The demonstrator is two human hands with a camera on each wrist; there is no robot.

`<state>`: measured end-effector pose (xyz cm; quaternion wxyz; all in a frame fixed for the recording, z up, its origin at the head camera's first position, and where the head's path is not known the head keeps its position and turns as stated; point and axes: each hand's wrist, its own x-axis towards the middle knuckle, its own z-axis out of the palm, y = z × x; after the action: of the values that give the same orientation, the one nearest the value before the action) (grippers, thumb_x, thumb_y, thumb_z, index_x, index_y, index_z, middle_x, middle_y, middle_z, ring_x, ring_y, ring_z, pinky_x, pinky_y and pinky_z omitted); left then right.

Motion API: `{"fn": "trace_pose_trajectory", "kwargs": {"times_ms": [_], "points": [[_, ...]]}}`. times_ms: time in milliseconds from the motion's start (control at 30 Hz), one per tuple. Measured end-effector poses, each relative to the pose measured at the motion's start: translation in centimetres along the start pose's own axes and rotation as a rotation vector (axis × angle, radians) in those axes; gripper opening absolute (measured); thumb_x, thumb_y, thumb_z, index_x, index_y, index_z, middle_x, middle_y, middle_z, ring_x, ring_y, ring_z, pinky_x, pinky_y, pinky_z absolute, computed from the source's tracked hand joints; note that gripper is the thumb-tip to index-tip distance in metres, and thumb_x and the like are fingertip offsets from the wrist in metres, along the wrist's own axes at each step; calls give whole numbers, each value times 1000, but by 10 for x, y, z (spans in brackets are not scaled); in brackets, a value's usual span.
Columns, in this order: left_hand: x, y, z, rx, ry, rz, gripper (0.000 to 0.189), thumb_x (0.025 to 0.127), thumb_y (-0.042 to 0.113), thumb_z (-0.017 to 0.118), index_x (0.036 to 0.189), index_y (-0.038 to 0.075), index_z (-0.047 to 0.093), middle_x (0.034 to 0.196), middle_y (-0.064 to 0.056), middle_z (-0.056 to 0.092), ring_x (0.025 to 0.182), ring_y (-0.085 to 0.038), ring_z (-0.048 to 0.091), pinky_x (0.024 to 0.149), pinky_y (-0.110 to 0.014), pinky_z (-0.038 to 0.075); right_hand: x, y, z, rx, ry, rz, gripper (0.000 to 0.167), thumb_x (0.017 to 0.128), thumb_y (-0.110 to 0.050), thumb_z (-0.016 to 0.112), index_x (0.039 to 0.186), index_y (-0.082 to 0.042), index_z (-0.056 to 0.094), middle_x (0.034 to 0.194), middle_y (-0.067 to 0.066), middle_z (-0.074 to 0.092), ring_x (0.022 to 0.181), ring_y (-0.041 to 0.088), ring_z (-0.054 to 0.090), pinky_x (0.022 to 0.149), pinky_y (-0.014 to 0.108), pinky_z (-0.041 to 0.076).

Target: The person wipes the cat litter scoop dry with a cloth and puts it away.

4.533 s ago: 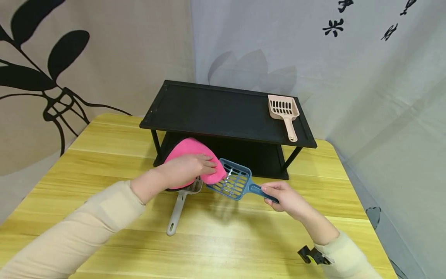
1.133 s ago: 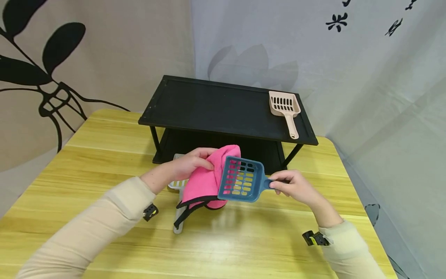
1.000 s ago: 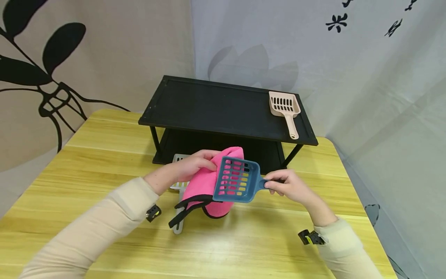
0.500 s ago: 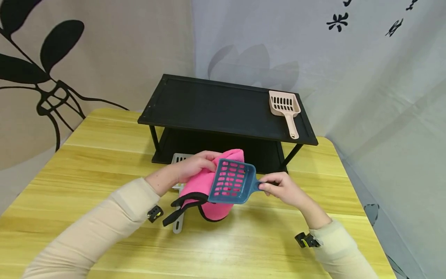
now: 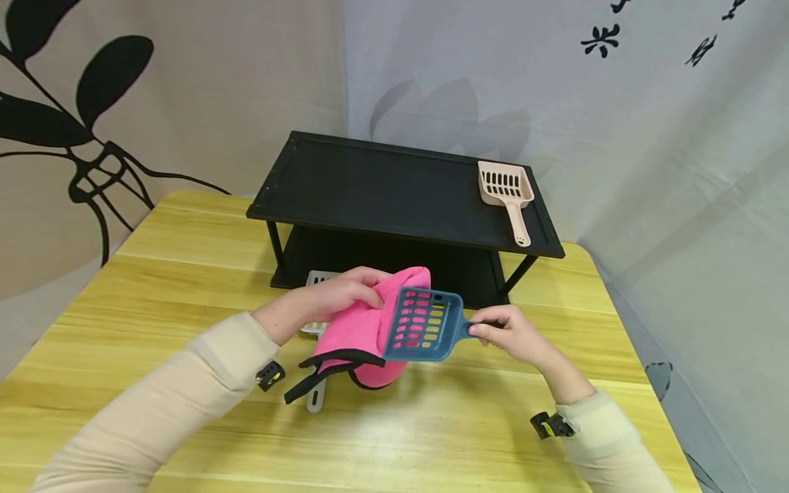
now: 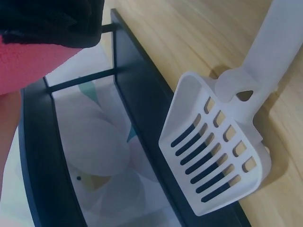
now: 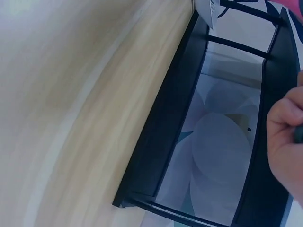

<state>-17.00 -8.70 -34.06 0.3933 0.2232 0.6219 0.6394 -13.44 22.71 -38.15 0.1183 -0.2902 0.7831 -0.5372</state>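
Note:
My right hand [image 5: 508, 332] grips the handle of a blue slotted litter scoop [image 5: 425, 325], held up over the table with its basket toward the left. My left hand [image 5: 348, 296] pinches a pink cloth [image 5: 360, 329] with black edging, which hangs behind the scoop's basket and shows through its slots. Under the cloth a light grey litter scoop [image 5: 316, 397] lies on the table, mostly covered in the head view. The left wrist view shows that grey scoop's slotted basket resting against the shelf's lower edge. In the right wrist view only part of the right hand [image 7: 286, 137] shows.
A black two-tier shelf [image 5: 382, 192] stands at the back of the wooden table [image 5: 203, 329]. On its top tier, at the right end, lies a beige litter scoop [image 5: 507, 188]. Fabric walls [image 5: 666, 171] rise behind and to the right.
The left hand has drawn the cloth up from over the grey scoop and brought it behind the blue scoop. Over the last second the blue scoop has shifted left against the cloth, then right again.

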Motion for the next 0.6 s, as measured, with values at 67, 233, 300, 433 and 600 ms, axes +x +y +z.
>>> {"fn": "trace_pose_trajectory", "kwargs": {"times_ms": [67,233,300,433,600], "points": [[0,0,0,5,-6,7,49,85,2,43,134,-7,42,97,0,64,79,-14,63,73,-25,55,-2,-1,-2,-21,2,11,14,89,-4,59,84,8,62,61,-2,50,47,8,34,38,28,24],[-5,1,-3,18,14,17,48,86,4,44,133,-6,42,100,0,63,80,-14,63,74,-26,56,-6,-6,-8,-64,23,48,13,89,-4,59,86,8,64,62,-7,51,46,10,33,39,27,24],[-8,2,-6,30,45,28,47,86,5,44,132,-6,43,98,1,62,80,-13,62,74,-25,55,-9,-6,-11,-77,48,71,12,89,-3,59,86,7,64,62,-9,50,45,10,32,38,27,23],[-15,4,-17,46,102,66,34,88,6,43,121,-1,50,91,2,59,77,-11,59,72,-21,53,-16,-9,-19,-74,96,100,10,90,-2,57,86,5,63,61,-10,49,43,11,30,36,27,22],[-25,6,-29,109,171,84,20,93,10,45,110,3,54,85,3,60,72,-9,59,67,-20,51,-16,-20,-26,11,146,126,20,93,-3,53,84,-16,65,59,-10,50,41,13,29,36,31,21]]}}
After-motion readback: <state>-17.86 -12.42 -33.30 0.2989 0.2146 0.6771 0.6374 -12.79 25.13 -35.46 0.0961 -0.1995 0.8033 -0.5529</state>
